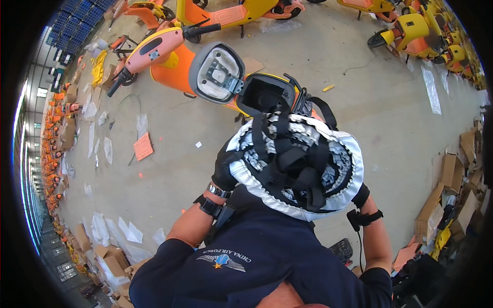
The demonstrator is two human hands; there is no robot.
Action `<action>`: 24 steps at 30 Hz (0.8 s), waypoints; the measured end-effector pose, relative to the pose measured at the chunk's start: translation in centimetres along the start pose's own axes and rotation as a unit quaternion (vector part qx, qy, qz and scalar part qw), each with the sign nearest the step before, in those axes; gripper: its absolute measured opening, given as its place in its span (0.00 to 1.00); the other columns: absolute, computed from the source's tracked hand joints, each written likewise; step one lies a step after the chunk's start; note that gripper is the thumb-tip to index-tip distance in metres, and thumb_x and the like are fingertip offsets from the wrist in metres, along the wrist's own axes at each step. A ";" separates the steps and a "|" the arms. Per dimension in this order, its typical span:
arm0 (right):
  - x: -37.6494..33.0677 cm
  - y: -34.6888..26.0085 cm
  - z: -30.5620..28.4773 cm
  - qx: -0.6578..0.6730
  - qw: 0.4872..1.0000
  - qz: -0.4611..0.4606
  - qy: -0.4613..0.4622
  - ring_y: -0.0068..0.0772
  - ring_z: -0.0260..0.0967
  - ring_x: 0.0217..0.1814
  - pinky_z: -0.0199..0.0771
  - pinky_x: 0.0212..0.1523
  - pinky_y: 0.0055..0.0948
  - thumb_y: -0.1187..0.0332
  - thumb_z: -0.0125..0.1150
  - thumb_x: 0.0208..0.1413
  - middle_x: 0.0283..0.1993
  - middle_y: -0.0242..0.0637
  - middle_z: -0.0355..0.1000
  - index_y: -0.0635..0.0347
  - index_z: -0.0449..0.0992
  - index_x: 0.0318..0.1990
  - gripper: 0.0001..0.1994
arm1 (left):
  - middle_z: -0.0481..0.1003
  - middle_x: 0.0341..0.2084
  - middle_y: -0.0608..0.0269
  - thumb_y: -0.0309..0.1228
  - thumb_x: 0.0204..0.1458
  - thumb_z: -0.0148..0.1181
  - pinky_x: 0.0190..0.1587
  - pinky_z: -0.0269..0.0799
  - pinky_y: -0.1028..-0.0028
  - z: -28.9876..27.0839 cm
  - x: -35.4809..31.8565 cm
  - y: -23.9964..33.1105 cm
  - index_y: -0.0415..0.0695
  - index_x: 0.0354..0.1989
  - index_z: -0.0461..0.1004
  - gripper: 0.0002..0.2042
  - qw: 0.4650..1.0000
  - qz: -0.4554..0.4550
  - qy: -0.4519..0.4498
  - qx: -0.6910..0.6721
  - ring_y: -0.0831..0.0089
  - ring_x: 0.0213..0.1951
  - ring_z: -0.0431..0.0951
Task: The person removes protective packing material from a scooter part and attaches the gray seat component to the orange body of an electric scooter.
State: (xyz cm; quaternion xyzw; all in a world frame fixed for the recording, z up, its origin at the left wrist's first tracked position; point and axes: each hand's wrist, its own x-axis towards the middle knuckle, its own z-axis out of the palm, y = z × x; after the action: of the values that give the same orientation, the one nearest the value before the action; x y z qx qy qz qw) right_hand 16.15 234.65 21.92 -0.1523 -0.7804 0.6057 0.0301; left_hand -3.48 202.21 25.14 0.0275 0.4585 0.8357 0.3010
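In front of my chest is a white fabric cover with a gathered elastic rim. Its opening faces up, showing crumpled patterned cloth and several black straps inside. My left hand, in a black glove, grips the cover's left edge. On the opposite side, my right hand, also gloved, holds the lower right edge, with its fingers mostly hidden behind the fabric. Just beyond stands an orange and yellow scooter. Its seat is tipped up, exposing the dark storage compartment, which the cover partly overlaps.
More yellow and orange scooters are parked at the far side. Cardboard boxes line the right. Plastic wrap, an orange sheet and a small yellow item lie on the concrete floor.
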 end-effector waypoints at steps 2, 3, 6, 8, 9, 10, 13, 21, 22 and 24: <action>0.1 -0.5 -0.2 -0.022 1.000 0.015 -0.011 0.36 0.69 0.54 0.67 0.55 0.34 0.68 0.61 0.52 0.54 0.43 0.72 0.64 0.70 0.55 0.23 | 0.68 0.57 0.48 0.27 0.46 0.55 0.61 0.60 0.66 0.6 0.6 0.6 0.32 0.62 0.59 0.31 0.997 0.047 -0.042 0.040 0.61 0.57 0.68; 0.1 -0.6 -0.2 -0.032 0.999 0.022 -0.013 0.36 0.69 0.54 0.67 0.55 0.34 0.68 0.61 0.52 0.54 0.43 0.72 0.64 0.70 0.55 0.23 | 0.67 0.57 0.48 0.26 0.42 0.57 0.62 0.59 0.66 -0.1 0.6 0.3 0.32 0.62 0.60 0.33 0.993 0.060 -0.018 0.096 0.61 0.57 0.68; 0.7 -0.9 0.5 -0.056 0.997 0.041 -0.025 0.36 0.69 0.54 0.67 0.55 0.34 0.68 0.61 0.52 0.54 0.42 0.72 0.64 0.70 0.56 0.23 | 0.68 0.56 0.49 0.26 0.42 0.57 0.61 0.60 0.66 -1.3 1.7 0.7 0.32 0.61 0.62 0.32 0.993 0.043 0.004 0.109 0.62 0.57 0.68; 2.4 -0.6 1.9 -0.070 0.996 0.046 -0.027 0.36 0.69 0.54 0.67 0.55 0.34 0.68 0.61 0.52 0.54 0.42 0.72 0.64 0.69 0.56 0.23 | 0.69 0.55 0.49 0.22 0.43 0.52 0.60 0.61 0.66 -3.6 4.2 1.1 0.31 0.60 0.62 0.30 0.998 0.040 -0.008 0.047 0.62 0.57 0.69; 3.2 -0.5 2.5 -0.076 0.996 0.048 -0.029 0.36 0.69 0.54 0.67 0.55 0.34 0.68 0.61 0.52 0.54 0.42 0.72 0.64 0.69 0.56 0.23 | 0.69 0.55 0.49 0.21 0.43 0.51 0.61 0.61 0.66 -5.0 5.2 1.1 0.31 0.60 0.62 0.30 0.998 0.026 0.003 0.057 0.62 0.57 0.69; 3.7 -0.7 3.0 -0.082 0.995 0.054 -0.029 0.36 0.69 0.54 0.67 0.55 0.34 0.68 0.61 0.52 0.54 0.42 0.72 0.64 0.69 0.56 0.23 | 0.69 0.56 0.48 0.21 0.43 0.51 0.61 0.61 0.66 -6.1 6.0 1.2 0.30 0.60 0.61 0.29 0.998 0.010 0.011 0.065 0.61 0.57 0.69; 4.4 -1.2 4.6 -0.092 0.993 0.066 -0.017 0.37 0.69 0.54 0.67 0.55 0.34 0.68 0.61 0.52 0.55 0.42 0.72 0.63 0.69 0.56 0.23 | 0.68 0.56 0.47 0.22 0.45 0.51 0.61 0.61 0.66 -8.6 7.4 0.6 0.30 0.61 0.59 0.30 0.999 0.021 -0.032 -0.024 0.61 0.57 0.68; 4.1 -10.4 10.5 -0.178 0.982 0.026 -0.064 0.37 0.69 0.54 0.67 0.55 0.34 0.70 0.59 0.51 0.54 0.41 0.72 0.63 0.70 0.55 0.22 | 0.78 0.28 0.60 0.31 0.55 0.50 0.37 0.78 0.71 -17.7 6.9 -2.7 0.40 0.36 0.74 0.09 0.966 -0.140 0.067 -0.204 0.70 0.29 0.78; 5.0 -12.5 11.0 -0.263 0.957 -0.040 -0.117 0.38 0.70 0.52 0.68 0.54 0.34 0.72 0.58 0.51 0.54 0.42 0.73 0.64 0.71 0.54 0.21 | 0.78 0.30 0.60 0.31 0.57 0.48 0.38 0.77 0.71 -17.5 6.7 -1.6 0.40 0.38 0.74 0.10 0.945 -0.159 -0.009 -0.285 0.70 0.31 0.78; 7.2 -13.8 12.0 -0.262 0.954 -0.117 -0.087 0.35 0.72 0.48 0.71 0.50 0.33 0.73 0.53 0.53 0.50 0.42 0.74 0.68 0.71 0.52 0.18 | 0.77 0.34 0.57 0.32 0.55 0.52 0.43 0.74 0.71 -17.3 7.5 -1.9 0.39 0.42 0.74 0.11 0.985 -0.090 0.002 -0.146 0.69 0.37 0.77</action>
State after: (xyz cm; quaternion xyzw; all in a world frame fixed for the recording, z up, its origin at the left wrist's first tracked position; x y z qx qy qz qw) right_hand 3.73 222.41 30.91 -0.0087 -0.9236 0.3833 -0.0080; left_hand -14.29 193.98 11.91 -0.0597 0.3325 0.8633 0.3749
